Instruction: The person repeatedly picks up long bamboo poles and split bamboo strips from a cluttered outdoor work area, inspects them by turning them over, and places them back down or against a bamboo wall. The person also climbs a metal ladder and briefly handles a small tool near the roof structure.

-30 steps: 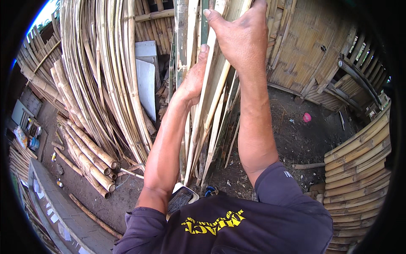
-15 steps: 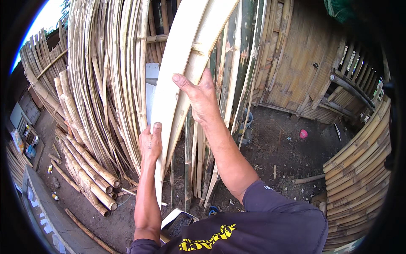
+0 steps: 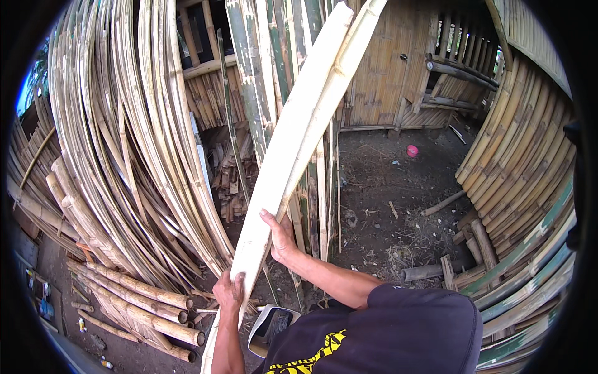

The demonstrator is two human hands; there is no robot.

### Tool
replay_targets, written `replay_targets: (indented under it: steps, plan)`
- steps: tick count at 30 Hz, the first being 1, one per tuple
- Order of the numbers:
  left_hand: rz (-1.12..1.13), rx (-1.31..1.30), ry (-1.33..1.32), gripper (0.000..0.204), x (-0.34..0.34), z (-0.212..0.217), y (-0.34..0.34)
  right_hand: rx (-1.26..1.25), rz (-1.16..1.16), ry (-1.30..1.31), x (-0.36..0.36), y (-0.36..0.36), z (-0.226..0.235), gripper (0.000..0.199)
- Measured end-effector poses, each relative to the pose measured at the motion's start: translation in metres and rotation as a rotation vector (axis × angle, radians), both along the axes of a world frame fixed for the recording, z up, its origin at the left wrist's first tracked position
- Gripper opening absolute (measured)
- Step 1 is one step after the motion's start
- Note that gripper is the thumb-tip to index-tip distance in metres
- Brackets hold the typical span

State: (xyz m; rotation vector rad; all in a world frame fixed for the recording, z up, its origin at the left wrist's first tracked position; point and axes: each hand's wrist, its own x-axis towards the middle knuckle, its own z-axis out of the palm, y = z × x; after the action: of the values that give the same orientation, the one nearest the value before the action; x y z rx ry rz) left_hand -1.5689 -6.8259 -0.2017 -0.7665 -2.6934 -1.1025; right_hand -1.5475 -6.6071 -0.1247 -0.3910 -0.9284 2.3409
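Two long, pale split bamboo strips (image 3: 296, 128) lie against each other and slant from the upper middle down to the left of my body. My left hand (image 3: 229, 292) is closed round the strips' lower part, its thumb on the pale face. A little higher, on the right edge, my right hand (image 3: 281, 240) grips the strips with the thumb laid over the front. The fingers of my right hand are partly hidden behind the bamboo. Beyond the strips, green and pale bamboo slats (image 3: 249, 75) stand upright.
Many long bamboo strips (image 3: 137, 112) lean at the left, above thick bamboo poles (image 3: 143, 299) on the ground. A white-rimmed container (image 3: 256, 340) sits near my body. More bamboo (image 3: 523, 137) is stacked at right. A pink round thing (image 3: 412, 151) lies before the bamboo wall (image 3: 380, 75).
The view has turned to the right. The bamboo strips now lean further right at the top, and both hands sit lower in view and closer together, still gripping them.
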Motion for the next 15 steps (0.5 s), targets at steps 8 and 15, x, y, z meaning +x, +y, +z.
replay_targets:
  steps: [8,15]
  plan:
    - [-0.204,-0.239,0.007,0.053,0.012,0.030,0.048,-0.139,-0.115,0.003,0.037,0.052,-0.031,0.072]
    - [-0.557,-0.353,-0.138,0.061,0.037,0.082,0.173,-0.150,-0.409,-0.007,0.088,0.169,-0.036,0.080]
